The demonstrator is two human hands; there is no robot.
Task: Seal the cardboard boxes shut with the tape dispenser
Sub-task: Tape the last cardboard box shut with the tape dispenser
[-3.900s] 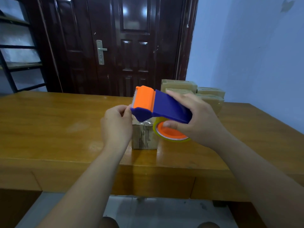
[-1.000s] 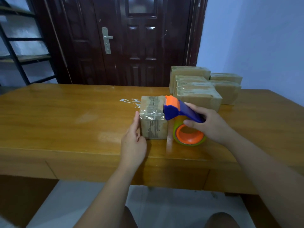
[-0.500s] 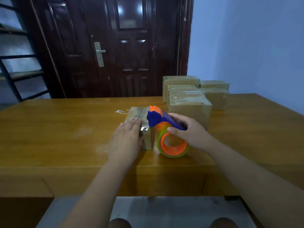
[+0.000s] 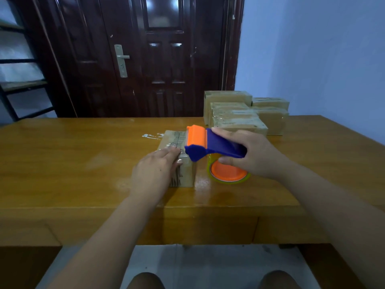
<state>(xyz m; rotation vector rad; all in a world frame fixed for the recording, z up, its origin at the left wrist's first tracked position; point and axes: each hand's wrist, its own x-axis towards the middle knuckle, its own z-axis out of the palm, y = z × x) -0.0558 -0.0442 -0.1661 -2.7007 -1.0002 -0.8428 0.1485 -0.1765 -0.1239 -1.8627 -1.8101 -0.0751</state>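
A small cardboard box (image 4: 186, 173) stands near the front edge of the wooden table (image 4: 73, 163), with clear tape across its top. My left hand (image 4: 154, 174) lies flat on the box's near left corner, fingers pressing on the taped top. My right hand (image 4: 250, 155) grips the blue handle of the tape dispenser (image 4: 210, 147). The dispenser's orange head rests at the box's right top edge. Its roll with an orange core (image 4: 228, 174) hangs beside the box, just above the table.
Several taped cardboard boxes (image 4: 239, 117) are stacked at the back right of the table. A scrap of clear tape (image 4: 151, 136) lies on the table behind the small box. A dark door (image 4: 145, 59) stands beyond the table, a blue wall to the right.
My left hand moved from the box's left side onto its top. The dispenser rose and tilted, so its orange head now lies at the box's top right edge.
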